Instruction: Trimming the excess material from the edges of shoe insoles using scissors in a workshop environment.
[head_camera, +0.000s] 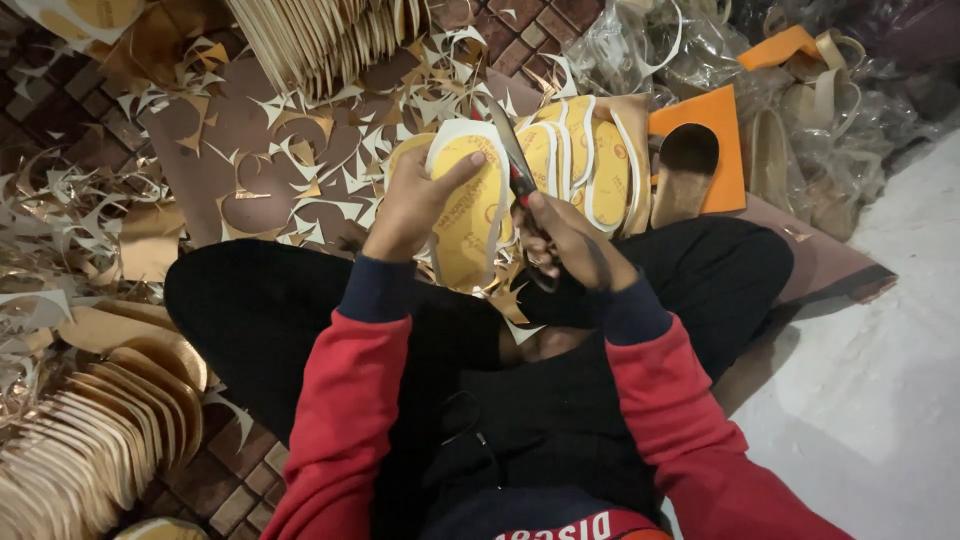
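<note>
My left hand holds a yellow shoe insole with a white border, thumb across its top face. My right hand grips scissors with red handles, and the blades lie along the insole's right edge. Both hands work above my lap, between my crossed legs in black trousers. A strip of white trim curls off the insole's edge.
Several uncut yellow insoles lie just beyond the hands. An orange sheet holds a dark sole cutout. Stacks of gold insoles fan out at the lower left, more at the top. Paper offcuts litter the brick floor.
</note>
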